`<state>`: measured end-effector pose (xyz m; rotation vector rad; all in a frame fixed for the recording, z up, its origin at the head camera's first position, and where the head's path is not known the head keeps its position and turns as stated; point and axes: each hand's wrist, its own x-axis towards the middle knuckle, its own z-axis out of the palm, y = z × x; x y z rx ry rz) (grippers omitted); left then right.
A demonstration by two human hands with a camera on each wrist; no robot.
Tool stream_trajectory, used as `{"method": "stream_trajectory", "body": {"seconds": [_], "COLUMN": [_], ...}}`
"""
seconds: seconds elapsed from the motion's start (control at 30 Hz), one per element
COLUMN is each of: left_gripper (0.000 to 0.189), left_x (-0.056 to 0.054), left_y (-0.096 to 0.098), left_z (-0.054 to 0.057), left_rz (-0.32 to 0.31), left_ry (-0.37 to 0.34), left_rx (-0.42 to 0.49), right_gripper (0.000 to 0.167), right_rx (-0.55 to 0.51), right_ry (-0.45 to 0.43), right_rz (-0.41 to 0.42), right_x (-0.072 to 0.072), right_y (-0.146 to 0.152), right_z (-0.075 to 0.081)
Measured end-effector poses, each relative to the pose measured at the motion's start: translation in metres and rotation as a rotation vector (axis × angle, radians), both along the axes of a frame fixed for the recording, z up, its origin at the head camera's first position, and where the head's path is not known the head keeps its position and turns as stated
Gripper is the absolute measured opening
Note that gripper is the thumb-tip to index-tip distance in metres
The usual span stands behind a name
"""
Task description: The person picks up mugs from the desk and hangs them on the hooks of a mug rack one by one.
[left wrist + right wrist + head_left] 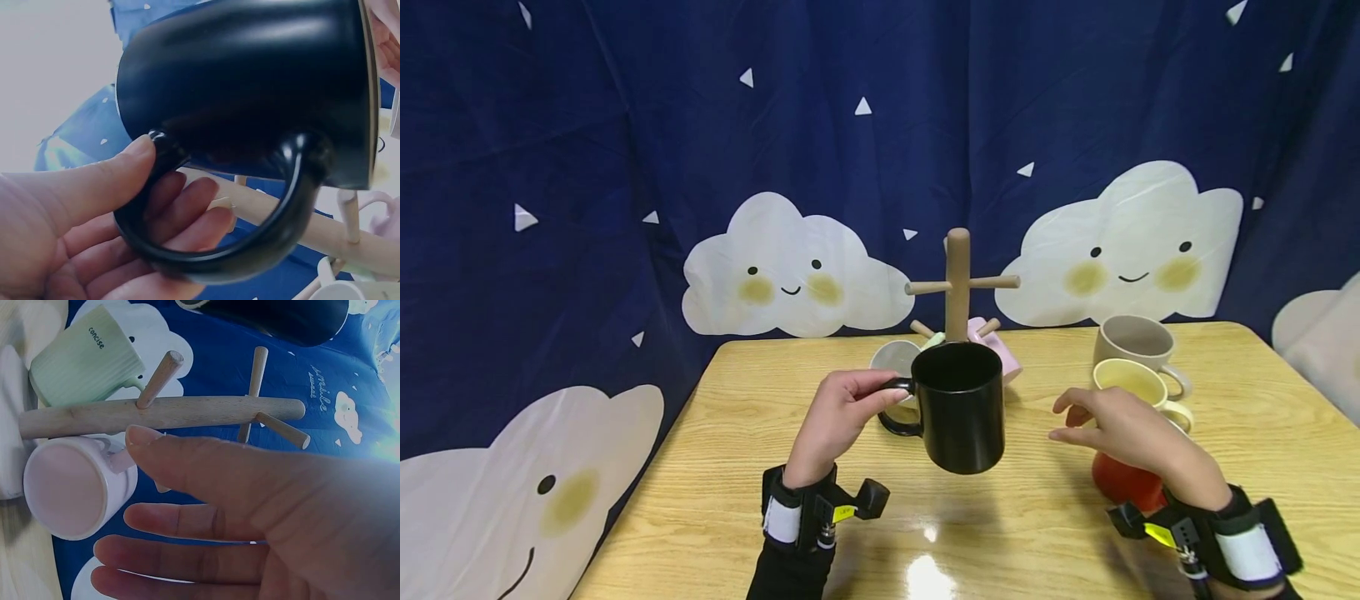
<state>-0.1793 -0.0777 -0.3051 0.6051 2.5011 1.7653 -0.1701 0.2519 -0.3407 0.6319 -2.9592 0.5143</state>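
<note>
A black mug is held up in front of the wooden mug tree. My left hand pinches its handle between thumb and fingers, and the mug's mouth faces up. My right hand holds nothing, its fingers loosely bent and apart, over the right side of the table near a yellow mug and a red mug. On the tree's lower pegs hang a pale green mug and a pink mug; the black mug partly covers them in the head view.
A beige-grey mug stands behind the yellow one at the right. The wooden table ends at the back against a dark blue curtain with printed clouds. The tree's upper pegs stick out bare to either side.
</note>
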Motion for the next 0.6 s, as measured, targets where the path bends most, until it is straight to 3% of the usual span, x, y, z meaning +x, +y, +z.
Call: {"method": "stream_trajectory", "body": {"seconds": [0.17, 0.37, 0.6], "left_gripper": [0.018, 0.018, 0.021], "left_x": [-0.0001, -0.0021, -0.005], "left_y": [0.0022, 0.0035, 0.0068], "left_z": [-0.001, -0.0021, -0.0046], "left_rz": [0.014, -0.018, -0.069], "left_ry": [0.012, 0.013, -0.052], "left_rx": [0.02, -0.016, -0.06], "right_gripper": [0.033, 0.032, 0.029], "right_rx": [0.002, 0.002, 0.003], "right_ry": [-0.013, -0.013, -0.013], "right_rz": [-0.003, -0.008, -0.011], "right_x": [-0.0005, -0.0005, -0.0003], "right_y": [-0.0004, -0.0002, -0.0005], "right_z": [0.0007, 0.0004, 0.0005]}}
